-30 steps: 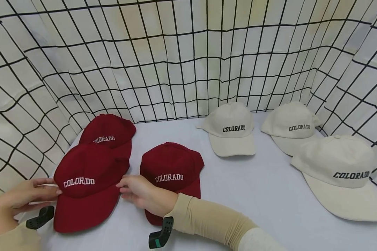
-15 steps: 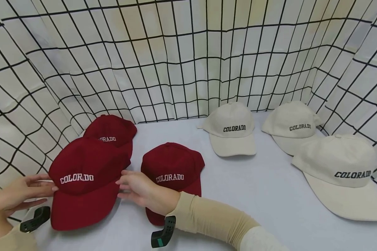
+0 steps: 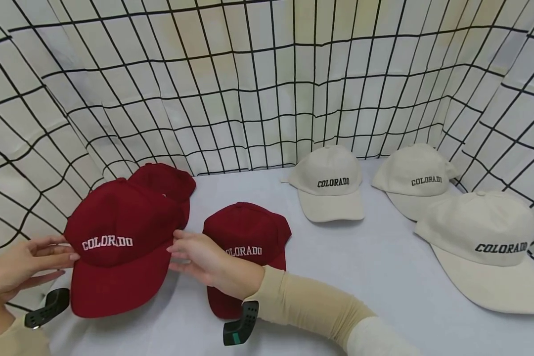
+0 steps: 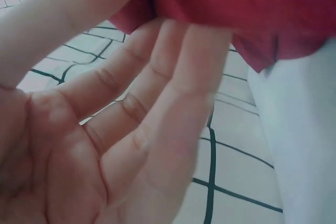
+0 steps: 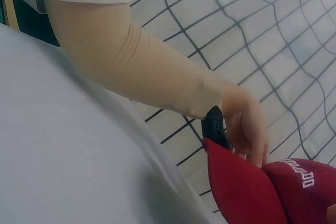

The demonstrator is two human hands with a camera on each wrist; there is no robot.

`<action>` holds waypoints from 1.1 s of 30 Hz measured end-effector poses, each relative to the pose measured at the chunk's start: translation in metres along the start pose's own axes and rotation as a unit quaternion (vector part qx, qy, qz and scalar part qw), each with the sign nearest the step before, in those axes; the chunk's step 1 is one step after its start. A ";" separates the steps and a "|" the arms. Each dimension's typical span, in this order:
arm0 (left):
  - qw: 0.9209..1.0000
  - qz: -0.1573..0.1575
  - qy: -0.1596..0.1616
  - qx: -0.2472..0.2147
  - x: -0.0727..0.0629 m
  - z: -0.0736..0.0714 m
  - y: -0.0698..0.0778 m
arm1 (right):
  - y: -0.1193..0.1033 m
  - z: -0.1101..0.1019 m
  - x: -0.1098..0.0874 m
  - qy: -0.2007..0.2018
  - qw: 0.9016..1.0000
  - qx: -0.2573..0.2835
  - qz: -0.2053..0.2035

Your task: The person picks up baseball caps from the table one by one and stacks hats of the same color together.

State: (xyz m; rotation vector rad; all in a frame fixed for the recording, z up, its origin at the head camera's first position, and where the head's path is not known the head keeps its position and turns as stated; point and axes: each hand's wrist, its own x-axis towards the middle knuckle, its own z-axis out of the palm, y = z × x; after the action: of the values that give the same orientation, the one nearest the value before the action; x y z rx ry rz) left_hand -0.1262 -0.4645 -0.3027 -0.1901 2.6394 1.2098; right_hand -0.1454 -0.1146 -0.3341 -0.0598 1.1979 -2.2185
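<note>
Between my two hands is a red baseball cap (image 3: 120,217) with white COLORADO lettering, its brim toward me, raised over the white table. My left hand (image 3: 26,267) grips its left side, thumb at the front edge. In the left wrist view the fingers (image 4: 194,72) reach up behind the red cloth. My right hand (image 3: 204,259) holds the opposite side near the brim, fingertips at the edge. Behind, partly covered, sits a second red cap (image 3: 164,180). A third red cap (image 3: 242,225) lies right of centre, partly hidden by my right hand and forearm.
Three cream caps with dark lettering stand on the right: one at the back (image 3: 331,178), one in the right corner (image 3: 416,178) and one nearer (image 3: 480,237), overlapping it. White cloth with a black grid (image 3: 267,99) walls the white table (image 3: 351,262) at the back and sides.
Both hands have lifted the red cap up off the table and a little to the left. It now covers more of the red cap behind. The other caps have not moved.
</note>
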 end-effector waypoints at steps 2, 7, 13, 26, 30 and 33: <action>1.000 0.005 0.006 -0.005 -0.001 0.001 0.004 | -0.006 -0.001 -0.002 -0.012 1.000 -0.004 -0.006; 0.998 0.024 0.029 -0.042 -0.003 0.005 0.016 | -0.020 -0.004 -0.008 -0.038 0.999 -0.011 -0.021; 0.995 0.065 0.041 -0.056 0.000 0.013 0.029 | -0.034 -0.012 -0.016 -0.046 0.998 -0.027 -0.035; 0.992 0.099 0.042 -0.065 0.000 0.027 0.056 | -0.051 -0.032 -0.027 -0.061 0.991 -0.095 -0.072; 0.991 0.103 0.039 -0.078 0.001 0.031 0.063 | -0.059 -0.037 -0.032 -0.073 0.985 -0.119 -0.097; 0.989 0.108 0.034 -0.098 0.003 0.033 0.067 | -0.065 -0.040 -0.034 -0.077 0.983 -0.126 -0.111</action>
State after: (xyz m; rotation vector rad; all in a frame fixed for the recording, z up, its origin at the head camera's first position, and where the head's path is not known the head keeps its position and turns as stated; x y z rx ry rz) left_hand -0.1383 -0.3960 -0.2761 0.0232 2.6507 1.5594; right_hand -0.1621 -0.0407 -0.2999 -0.4788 1.4356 -2.1867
